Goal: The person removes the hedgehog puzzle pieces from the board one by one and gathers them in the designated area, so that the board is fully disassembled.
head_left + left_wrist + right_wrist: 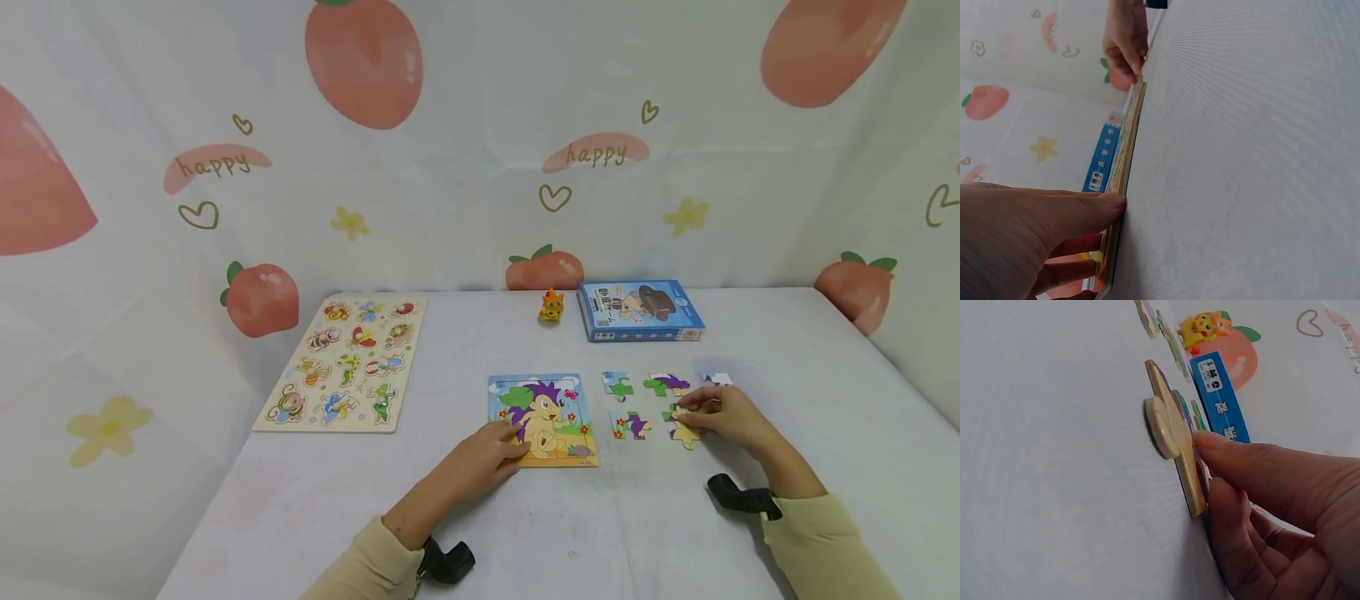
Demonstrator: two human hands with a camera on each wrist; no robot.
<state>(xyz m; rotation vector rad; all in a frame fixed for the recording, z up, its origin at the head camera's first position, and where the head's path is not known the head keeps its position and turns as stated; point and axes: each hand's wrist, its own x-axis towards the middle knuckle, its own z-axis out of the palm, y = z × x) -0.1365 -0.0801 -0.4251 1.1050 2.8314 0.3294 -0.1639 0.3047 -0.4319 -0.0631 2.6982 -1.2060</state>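
A hedgehog jigsaw board (558, 421) lies on the table in the head view. My left hand (483, 458) rests on its lower left corner, fingers mostly straight. In the left wrist view, the left thumb (1107, 203) touches the board's near edge. To the right lie several loose puzzle pieces, among them a green-and-blue piece (618, 382), a purple-and-green piece (667, 383) and a piece with red flowers (628, 425). My right hand (731, 421) pinches a yellow puzzle piece (684, 433) between thumb and finger; its rounded wooden tab (1161, 428) shows in the right wrist view.
A wooden board with animal pictures (341, 367) lies at the left. At the back stand a small yellow-orange toy figure (552, 307) and a blue box (641, 311). Another piece (717, 379) lies partly behind the right hand. A printed curtain (465, 183) hangs behind the table.
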